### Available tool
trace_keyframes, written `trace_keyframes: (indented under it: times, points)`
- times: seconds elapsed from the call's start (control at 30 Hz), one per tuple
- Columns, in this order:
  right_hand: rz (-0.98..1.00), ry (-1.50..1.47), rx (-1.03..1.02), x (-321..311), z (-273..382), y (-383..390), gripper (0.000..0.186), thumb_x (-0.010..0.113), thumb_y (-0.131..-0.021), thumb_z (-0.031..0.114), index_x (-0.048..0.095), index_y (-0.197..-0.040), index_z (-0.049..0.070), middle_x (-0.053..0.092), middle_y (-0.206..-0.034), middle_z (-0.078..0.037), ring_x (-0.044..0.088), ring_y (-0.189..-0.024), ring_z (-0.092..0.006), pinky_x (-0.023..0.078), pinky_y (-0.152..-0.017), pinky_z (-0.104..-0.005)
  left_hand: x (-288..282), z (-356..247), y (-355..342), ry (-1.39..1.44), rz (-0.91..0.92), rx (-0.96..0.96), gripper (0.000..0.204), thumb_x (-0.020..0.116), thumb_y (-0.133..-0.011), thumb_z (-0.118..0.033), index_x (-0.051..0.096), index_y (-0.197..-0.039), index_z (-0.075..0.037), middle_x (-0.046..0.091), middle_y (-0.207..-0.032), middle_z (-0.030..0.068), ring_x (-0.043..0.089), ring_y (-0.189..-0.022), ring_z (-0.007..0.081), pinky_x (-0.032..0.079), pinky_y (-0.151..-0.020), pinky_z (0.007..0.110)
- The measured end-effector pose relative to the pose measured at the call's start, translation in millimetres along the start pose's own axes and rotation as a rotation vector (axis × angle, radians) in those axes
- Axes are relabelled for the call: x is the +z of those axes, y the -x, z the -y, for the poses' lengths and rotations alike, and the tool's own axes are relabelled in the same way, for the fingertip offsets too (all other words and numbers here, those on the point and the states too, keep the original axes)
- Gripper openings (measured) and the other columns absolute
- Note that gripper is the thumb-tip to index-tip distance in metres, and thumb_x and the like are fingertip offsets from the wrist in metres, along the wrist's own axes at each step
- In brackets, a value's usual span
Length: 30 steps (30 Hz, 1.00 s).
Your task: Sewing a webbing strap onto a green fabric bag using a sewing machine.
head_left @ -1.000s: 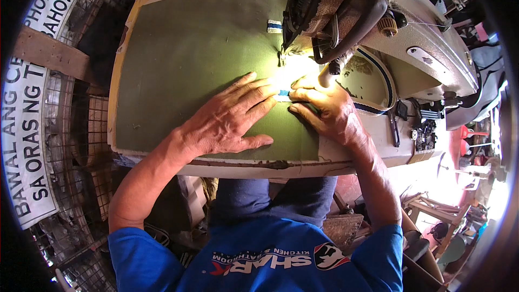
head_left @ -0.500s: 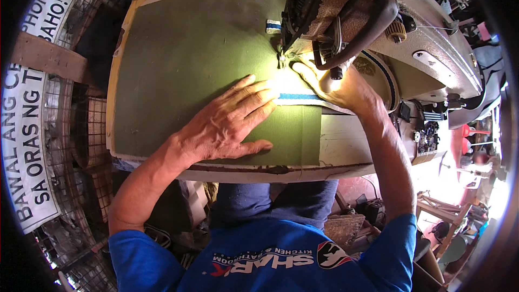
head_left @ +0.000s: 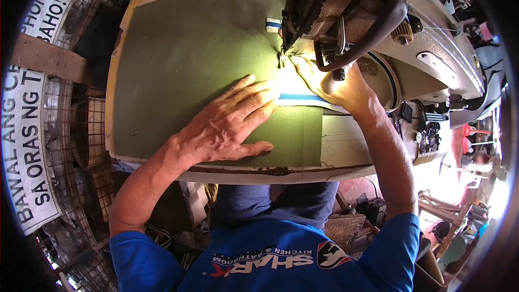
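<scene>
My left hand (head_left: 230, 121) lies open on a green fabric sheet (head_left: 167, 48), fingers spread, fingertips beside a brightly lit patch. A blue-and-white striped strap (head_left: 300, 99) runs across the fabric from there, passing below my right hand (head_left: 340, 92) and looping round behind it. The right hand's thumb reaches toward the presser foot (head_left: 282, 59) of the sewing machine (head_left: 338, 11); its other fingers are hidden by the machine and glare, so I cannot tell their shape. A short striped tab (head_left: 273, 25) sits on the fabric left of the machine head.
The work table's edge (head_left: 254, 174) runs above my legs. Small metal parts (head_left: 427, 138) lie at its right end, with red funnel-like objects (head_left: 467, 130) beyond. A wire-mesh partition (head_left: 94, 130) with signboards stands at the left; wooden frames (head_left: 454, 213) are at lower right.
My right hand has moved right and up beneath the machine head, uncovering more of the striped strap. My left hand stays spread on the fabric, shifted very slightly down.
</scene>
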State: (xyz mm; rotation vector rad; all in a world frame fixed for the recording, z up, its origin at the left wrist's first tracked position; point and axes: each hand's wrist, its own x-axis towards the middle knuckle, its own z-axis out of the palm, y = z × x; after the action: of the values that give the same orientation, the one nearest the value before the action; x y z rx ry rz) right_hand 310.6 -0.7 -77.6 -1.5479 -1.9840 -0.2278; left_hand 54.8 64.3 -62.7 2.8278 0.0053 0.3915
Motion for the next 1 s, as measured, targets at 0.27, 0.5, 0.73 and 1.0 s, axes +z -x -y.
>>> trace_keyframes:
  times: [0.27,0.5,0.73,1.0]
  points:
    - [0.222,-0.236,0.045,1.2,-43.1,2.3,0.019,0.069,-0.078,0.022,0.064,-0.091,0.009,0.068,-0.089,-0.009,0.063,-0.084,-0.0277,0.052,-0.077,-0.0382,2.2,16.7,-14.8,0.029,-0.034,-0.03,0.067,0.076,-0.081,-0.038,0.054,-0.13,0.003,0.053,-0.136,0.0188,0.049,-0.129,0.0357,0.034,-0.117,0.05]
    - [0.241,-0.306,0.228,-6.8,-30.8,9.5,0.023,0.069,-0.083,0.018,0.066,-0.103,0.007,0.065,-0.093,-0.012,0.064,-0.086,-0.0249,0.053,-0.076,-0.038,0.4,27.0,-21.6,0.066,-0.071,-0.042,0.066,0.078,-0.079,-0.033,0.055,-0.128,0.003,0.053,-0.129,0.0199,0.05,-0.128,0.0361,0.034,-0.118,0.049]
    - [0.114,-0.127,0.017,-12.6,21.7,22.4,0.01,0.066,-0.081,0.013,0.065,-0.085,0.004,0.061,-0.075,-0.013,0.062,-0.071,-0.0333,0.049,-0.063,-0.0455,-0.2,25.1,-21.5,0.055,-0.057,-0.062,0.066,0.076,-0.081,-0.034,0.053,-0.129,0.005,0.052,-0.135,0.0208,0.048,-0.13,0.0355,0.033,-0.117,0.05]
    - [0.027,0.009,-0.049,-2.4,14.3,18.9,0.011,0.064,-0.072,0.013,0.062,-0.075,0.003,0.061,-0.078,-0.014,0.063,-0.073,-0.0359,0.05,-0.061,-0.0465,-2.5,22.8,-22.9,0.06,-0.051,-0.055,0.066,0.078,-0.08,-0.032,0.053,-0.129,0.005,0.052,-0.134,0.0194,0.049,-0.129,0.0352,0.034,-0.117,0.05]
